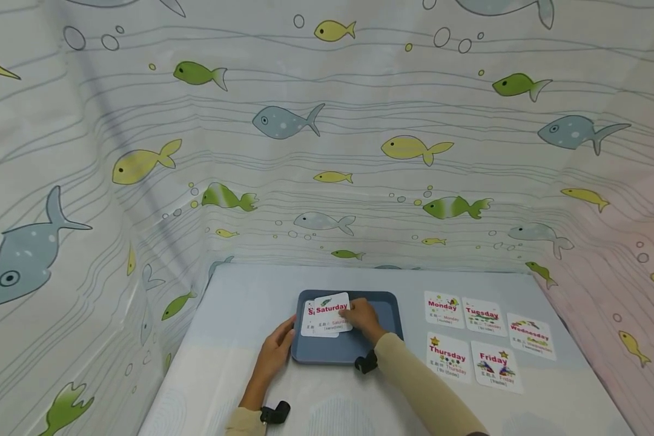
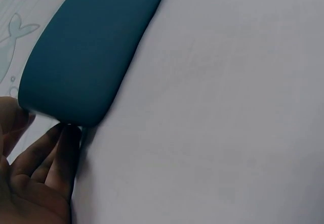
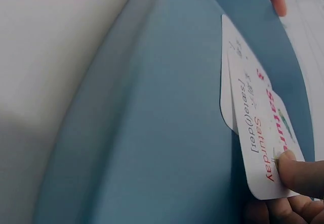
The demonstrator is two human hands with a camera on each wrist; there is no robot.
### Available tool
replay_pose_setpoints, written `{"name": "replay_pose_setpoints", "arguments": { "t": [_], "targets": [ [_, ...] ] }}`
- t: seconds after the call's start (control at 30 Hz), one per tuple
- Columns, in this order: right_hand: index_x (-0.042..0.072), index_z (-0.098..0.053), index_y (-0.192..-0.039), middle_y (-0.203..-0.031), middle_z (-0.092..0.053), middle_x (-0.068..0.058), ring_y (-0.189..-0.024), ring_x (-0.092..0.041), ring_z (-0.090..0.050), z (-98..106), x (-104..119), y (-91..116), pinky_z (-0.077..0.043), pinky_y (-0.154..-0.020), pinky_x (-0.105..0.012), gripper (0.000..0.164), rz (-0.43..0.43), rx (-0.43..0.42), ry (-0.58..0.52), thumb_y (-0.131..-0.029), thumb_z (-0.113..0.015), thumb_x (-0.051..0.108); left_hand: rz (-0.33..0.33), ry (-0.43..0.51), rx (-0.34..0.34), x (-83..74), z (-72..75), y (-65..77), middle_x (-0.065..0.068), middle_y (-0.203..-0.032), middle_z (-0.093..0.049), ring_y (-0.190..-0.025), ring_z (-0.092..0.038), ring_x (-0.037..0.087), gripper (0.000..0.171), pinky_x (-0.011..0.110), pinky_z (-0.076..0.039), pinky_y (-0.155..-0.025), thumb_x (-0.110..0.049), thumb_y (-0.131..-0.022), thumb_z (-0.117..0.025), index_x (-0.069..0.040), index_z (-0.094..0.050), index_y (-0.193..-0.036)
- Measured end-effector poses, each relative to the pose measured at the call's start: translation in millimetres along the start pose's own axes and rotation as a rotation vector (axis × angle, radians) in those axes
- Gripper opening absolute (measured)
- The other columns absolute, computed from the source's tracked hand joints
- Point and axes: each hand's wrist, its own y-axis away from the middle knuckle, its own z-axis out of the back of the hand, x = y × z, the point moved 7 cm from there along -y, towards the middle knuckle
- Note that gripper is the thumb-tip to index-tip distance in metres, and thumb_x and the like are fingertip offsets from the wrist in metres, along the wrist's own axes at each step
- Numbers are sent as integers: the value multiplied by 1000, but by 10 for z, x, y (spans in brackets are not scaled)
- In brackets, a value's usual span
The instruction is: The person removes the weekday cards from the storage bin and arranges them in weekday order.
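A blue-grey tray (image 1: 327, 354) lies on the table. My right hand (image 1: 364, 317) pinches a white card reading "Saturday" (image 1: 329, 320) by its right edge, thumb (image 3: 293, 173) on the printed face and fingers curled beneath. Partly covered by it, another white card (image 1: 307, 327) sits in the tray; only an "S" and bits of its print show. At the tray's left side, my left hand (image 1: 277, 346) holds the rim. The left wrist view has its fingers (image 2: 63, 153) against the tray's outer wall (image 2: 86, 62).
To the tray's right lie cards in two rows: Monday (image 1: 444, 310), Tuesday (image 1: 484, 317) and Wednesday (image 1: 531, 336) behind, Thursday (image 1: 449, 357) and Friday (image 1: 496, 367) in front. Fish-patterned sheeting (image 1: 360, 200) rises behind the table and along both sides.
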Motion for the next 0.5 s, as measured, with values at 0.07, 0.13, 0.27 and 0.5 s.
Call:
{"name": "replay_pose_setpoints", "arguments": {
  "t": [0.07,0.13,0.27,0.5],
  "targets": [
    [4,-67,-76,-69,-57,-2,-60,-16,-47,0,-12,-11,-33,-50,-25,21,-7,11,-48,-91,-72,19,-10,0,-2,-6,5,-4,2,-151,-52,-143,-45,26,43,46,-37,-118,-27,-105,-53,-22,-52,-147],
    [3,-66,-76,-68,-55,-3,-60,-16,-45,2,-21,-20,-33,-50,-25,23,-9,21,-83,-92,-71,18,-13,2,-2,-12,9,-6,2,-151,-52,-143,-45,25,42,46,-37,-118,-27,-105,-53,-22,-52,-147],
    [5,-66,-77,-71,-55,-2,-64,-16,-46,5,-39,-21,-33,-54,-26,23,-21,55,-129,-93,-69,20,-21,3,2,-21,8,-11,4,-150,-53,-142,-46,27,42,47,-38,-117,-26,-105,-53,-21,-52,-147],
    [7,-61,-76,-72,-49,0,-68,-16,-43,43,-50,35,-33,-58,-27,27,-3,126,-208,-96,-67,25,-19,2,5,-116,26,38,11,-150,-52,-142,-46,31,43,49,-38,-116,-20,-105,-52,-12,-50,-147]
  ]
}}
